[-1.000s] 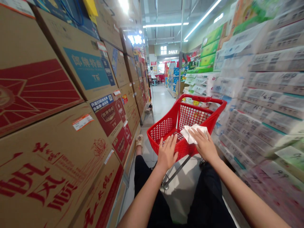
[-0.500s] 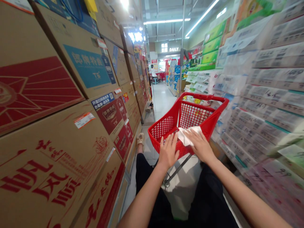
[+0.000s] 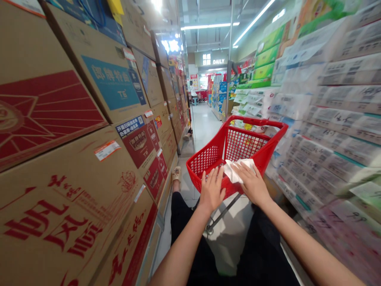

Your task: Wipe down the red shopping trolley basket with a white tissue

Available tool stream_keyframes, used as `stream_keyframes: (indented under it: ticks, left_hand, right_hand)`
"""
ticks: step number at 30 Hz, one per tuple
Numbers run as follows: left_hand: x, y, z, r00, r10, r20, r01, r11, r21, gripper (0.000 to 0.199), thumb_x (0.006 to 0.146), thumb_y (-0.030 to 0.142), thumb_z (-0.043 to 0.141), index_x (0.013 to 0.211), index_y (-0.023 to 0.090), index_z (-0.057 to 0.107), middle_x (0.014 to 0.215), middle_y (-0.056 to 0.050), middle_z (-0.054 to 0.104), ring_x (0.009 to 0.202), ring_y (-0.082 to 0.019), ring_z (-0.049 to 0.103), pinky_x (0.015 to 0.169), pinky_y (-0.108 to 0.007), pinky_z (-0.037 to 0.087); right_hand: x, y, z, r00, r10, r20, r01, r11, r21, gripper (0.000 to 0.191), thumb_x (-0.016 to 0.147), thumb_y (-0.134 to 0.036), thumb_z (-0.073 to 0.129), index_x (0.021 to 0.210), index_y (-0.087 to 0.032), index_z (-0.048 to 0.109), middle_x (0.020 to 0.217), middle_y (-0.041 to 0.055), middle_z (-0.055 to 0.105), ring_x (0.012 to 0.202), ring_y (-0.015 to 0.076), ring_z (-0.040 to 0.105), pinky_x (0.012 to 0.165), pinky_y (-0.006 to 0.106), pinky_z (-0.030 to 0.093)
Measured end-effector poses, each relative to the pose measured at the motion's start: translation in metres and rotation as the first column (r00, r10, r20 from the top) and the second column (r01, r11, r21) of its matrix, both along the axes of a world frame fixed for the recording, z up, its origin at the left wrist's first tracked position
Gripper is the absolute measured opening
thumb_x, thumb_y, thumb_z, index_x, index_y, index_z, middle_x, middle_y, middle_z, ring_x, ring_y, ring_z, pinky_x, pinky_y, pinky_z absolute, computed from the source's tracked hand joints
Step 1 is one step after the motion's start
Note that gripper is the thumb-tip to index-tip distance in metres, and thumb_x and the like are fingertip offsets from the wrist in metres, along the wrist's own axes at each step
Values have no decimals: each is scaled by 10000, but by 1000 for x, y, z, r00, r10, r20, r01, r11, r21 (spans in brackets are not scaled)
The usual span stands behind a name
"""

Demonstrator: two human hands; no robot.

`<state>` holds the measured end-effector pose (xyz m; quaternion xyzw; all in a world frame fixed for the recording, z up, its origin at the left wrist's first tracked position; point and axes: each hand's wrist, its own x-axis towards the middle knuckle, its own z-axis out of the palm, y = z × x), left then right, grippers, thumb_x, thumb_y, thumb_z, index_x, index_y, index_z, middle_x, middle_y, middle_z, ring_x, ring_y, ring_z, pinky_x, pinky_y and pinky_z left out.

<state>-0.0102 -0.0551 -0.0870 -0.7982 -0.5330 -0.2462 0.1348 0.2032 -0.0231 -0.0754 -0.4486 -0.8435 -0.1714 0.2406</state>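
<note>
White cloth [image 3: 231, 174] lay under the flattened right hand [image 3: 252, 184] on the shopping cart [image 3: 194, 178]; the unclenched, empty left hand [image 3: 211, 190] rested alongside.

On my feed, white light comes from the ceiling tubes [image 3: 210, 26], glossing the far floor [image 3: 206, 113]. Glare burns out a patch above the dimmer boxes [image 3: 98, 171]. Packs [image 3: 342, 159] smear and stretch rightward. Shadow lies under the cart [image 3: 269, 153]; the trousers [image 3: 257, 254] read nearly black.

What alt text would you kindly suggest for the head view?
A right hand lies on a white cloth at the near edge of a red cart, the left hand beside it; cardboard boxes line the left, wrapped packs the right.
</note>
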Motion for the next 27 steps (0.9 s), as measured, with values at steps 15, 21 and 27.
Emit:
stream_keyframes:
  ticks: [15, 21, 27]
  left_hand:
    - [1, -1, 1, 1000, -1, 14, 1, 1000, -8, 903, 937, 350, 553, 1661, 206, 33, 1673, -81, 323, 1543, -263, 295, 1295, -527, 165]
    - [1, -1, 2, 1000, 4, 17, -3, 1000, -20, 892, 935, 332, 548, 1662, 217, 44, 1658, -82, 353, 1537, -270, 307, 1291, -545, 170]
    - [0, 0, 1, 1000, -8, 12, 9, 1000, -12, 885, 933, 340, 565, 1659, 213, 76, 1667, -82, 335, 1536, -271, 308, 1289, -547, 184]
  right_hand:
    - [4, -8, -3, 1000, 3, -10, -3, 999, -42, 880, 869, -61, 441, 1656, -285, 119, 1671, 32, 327, 1557, 236, 256, 1268, 555, 211]
    - [-17, -24, -12, 996, 86, 5, -86, 995, -59, 920, 850, -69, 470, 1661, -261, 81, 1686, 40, 289, 1576, 246, 189, 1267, 545, 239]
    - [0, -3, -6, 998, 62, 2, -62, 997, -52, 896, 860, -62, 458, 1657, -286, 115, 1668, 39, 337, 1564, 243, 235, 1262, 560, 237]
